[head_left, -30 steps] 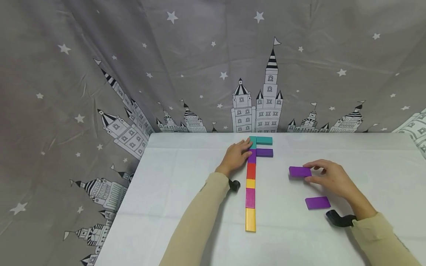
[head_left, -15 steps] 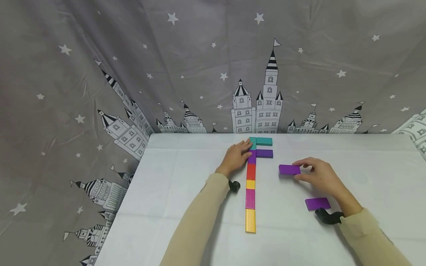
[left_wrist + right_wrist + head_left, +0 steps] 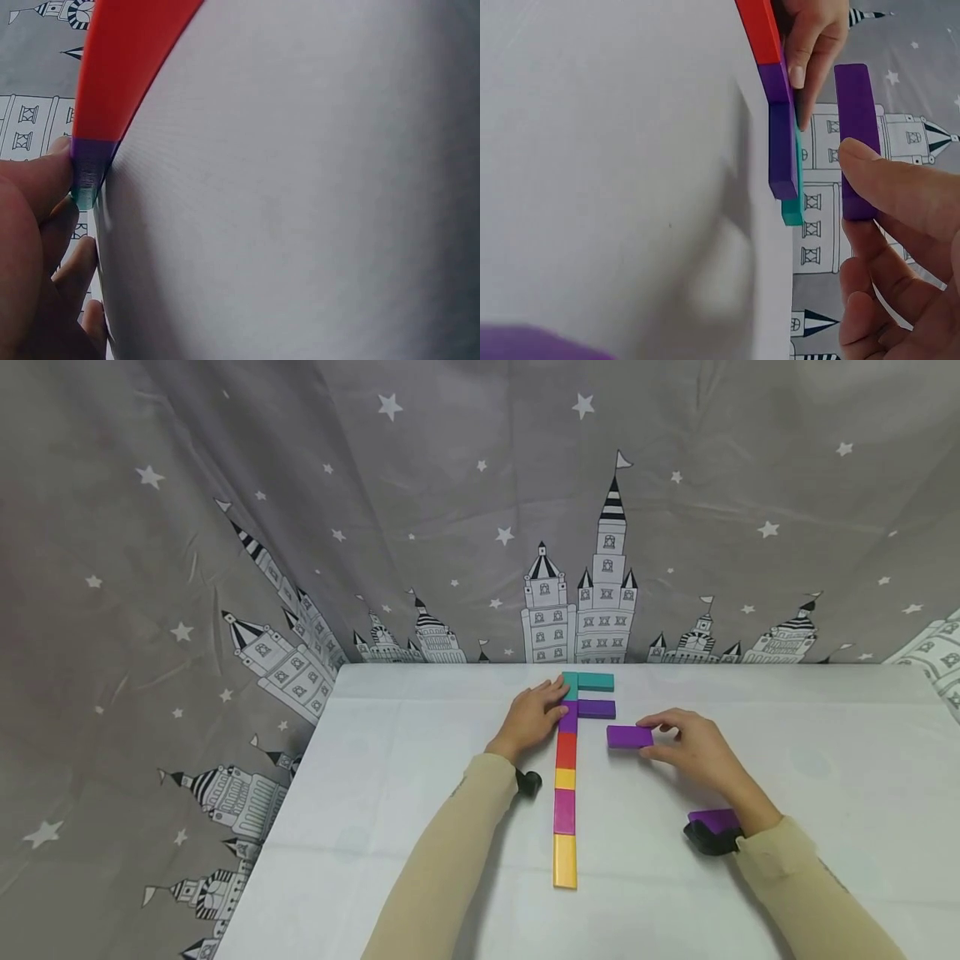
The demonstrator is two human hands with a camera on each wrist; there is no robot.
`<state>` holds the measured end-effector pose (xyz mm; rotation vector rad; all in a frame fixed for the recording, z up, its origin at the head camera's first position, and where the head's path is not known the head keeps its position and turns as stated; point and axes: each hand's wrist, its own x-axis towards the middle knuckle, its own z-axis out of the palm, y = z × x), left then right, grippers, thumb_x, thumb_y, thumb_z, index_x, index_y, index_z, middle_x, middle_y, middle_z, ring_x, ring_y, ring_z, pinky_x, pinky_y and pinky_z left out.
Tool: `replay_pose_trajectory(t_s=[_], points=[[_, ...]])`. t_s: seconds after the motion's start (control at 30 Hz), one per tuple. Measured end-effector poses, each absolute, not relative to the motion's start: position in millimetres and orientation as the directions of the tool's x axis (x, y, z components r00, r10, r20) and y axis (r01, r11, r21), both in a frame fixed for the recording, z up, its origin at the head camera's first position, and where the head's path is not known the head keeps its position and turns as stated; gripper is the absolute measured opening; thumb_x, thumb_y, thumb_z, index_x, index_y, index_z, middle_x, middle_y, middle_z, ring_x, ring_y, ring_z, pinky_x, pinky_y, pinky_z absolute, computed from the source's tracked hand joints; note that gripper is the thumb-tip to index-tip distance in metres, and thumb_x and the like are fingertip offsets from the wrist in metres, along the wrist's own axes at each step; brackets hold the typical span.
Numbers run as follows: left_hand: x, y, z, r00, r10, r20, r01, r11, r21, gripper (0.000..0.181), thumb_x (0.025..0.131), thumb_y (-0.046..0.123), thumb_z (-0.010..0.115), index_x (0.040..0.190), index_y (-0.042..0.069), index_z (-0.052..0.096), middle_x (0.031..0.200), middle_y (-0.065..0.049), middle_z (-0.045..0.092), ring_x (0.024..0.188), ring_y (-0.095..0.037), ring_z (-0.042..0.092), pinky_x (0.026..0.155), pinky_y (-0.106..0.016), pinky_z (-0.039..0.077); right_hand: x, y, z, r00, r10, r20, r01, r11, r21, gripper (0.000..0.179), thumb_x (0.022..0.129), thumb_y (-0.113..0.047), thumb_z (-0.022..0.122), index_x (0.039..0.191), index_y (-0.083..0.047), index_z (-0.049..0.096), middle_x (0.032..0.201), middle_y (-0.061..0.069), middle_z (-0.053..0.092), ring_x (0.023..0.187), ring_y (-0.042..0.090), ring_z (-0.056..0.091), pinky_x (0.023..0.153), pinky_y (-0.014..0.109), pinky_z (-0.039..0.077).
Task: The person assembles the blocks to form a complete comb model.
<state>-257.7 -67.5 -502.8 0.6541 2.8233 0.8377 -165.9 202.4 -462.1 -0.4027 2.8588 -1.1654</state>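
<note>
My left hand (image 3: pixel 528 720) rests at the far end of a column of coloured blocks, its fingers touching the teal block (image 3: pixel 572 682) and the purple block (image 3: pixel 570 718). A second teal block (image 3: pixel 596 682) and a dark purple block (image 3: pixel 597 709) stick out rightward from that end, a gap between them. Right of the column, my right hand (image 3: pixel 693 747) pinches a purple block (image 3: pixel 627 737) by its right end. The right wrist view shows this block (image 3: pixel 857 105) between thumb and fingers, raised off the table. Toward me, the column continues with a red block (image 3: pixel 566 750).
Nearer still lie a small yellow block (image 3: pixel 565 779), a magenta block (image 3: pixel 564 812) and a yellow-orange block (image 3: pixel 565 862). Another purple block (image 3: pixel 708 817) lies under the right wrist, partly hidden by its black camera (image 3: pixel 708 841). A grey castle-print curtain (image 3: pixel 450 485) hangs behind the white table (image 3: pixel 360 827).
My right hand has carried the purple block leftward and slightly away from me, closer to the column. Its wrist camera now partly covers the loose purple block. My left hand stays in place.
</note>
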Motion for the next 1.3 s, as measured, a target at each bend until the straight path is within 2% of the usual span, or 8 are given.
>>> replay_pose_trajectory(t_s=[0.43,0.93,1.3], points=[[-257,-67,-500,-0.897,0.442,-0.001,0.371,0.753,0.543,0.049,0.104,0.027,0.055,0.151,0.015,0.045,0.159,0.004,0.035,0.149,-0.020,0.031,0.124,-0.043,0.019,-175,186,-469,-0.964,-0.255,0.078,-0.237,0.685,-0.689,0.035,0.080,-0.009,0.083,0.114,-0.001,0.073,0.115,0.019,0.070,0.104,0.039,0.061,0.087,0.054,0.052],[-258,-67,-502,-0.900,0.437,-0.003,0.370,0.766,0.526,0.050,0.104,0.028,0.056,0.151,0.016,0.045,0.160,0.005,0.035,0.149,-0.018,0.030,0.124,-0.042,0.018,-184,169,-475,-0.966,-0.253,0.054,-0.220,0.690,-0.689,0.036,0.079,-0.008,0.083,0.113,0.001,0.073,0.116,0.022,0.069,0.103,0.039,0.061,0.091,0.055,0.049],[-257,-67,-500,-0.900,0.436,-0.006,0.369,0.768,0.523,0.050,0.104,0.028,0.055,0.151,0.016,0.045,0.160,0.004,0.035,0.149,-0.019,0.031,0.124,-0.042,0.018,-190,159,-480,-0.974,-0.222,-0.042,-0.137,0.726,-0.673,0.038,0.082,-0.011,0.082,0.117,0.000,0.072,0.119,0.022,0.067,0.105,0.037,0.058,0.096,0.054,0.047]])
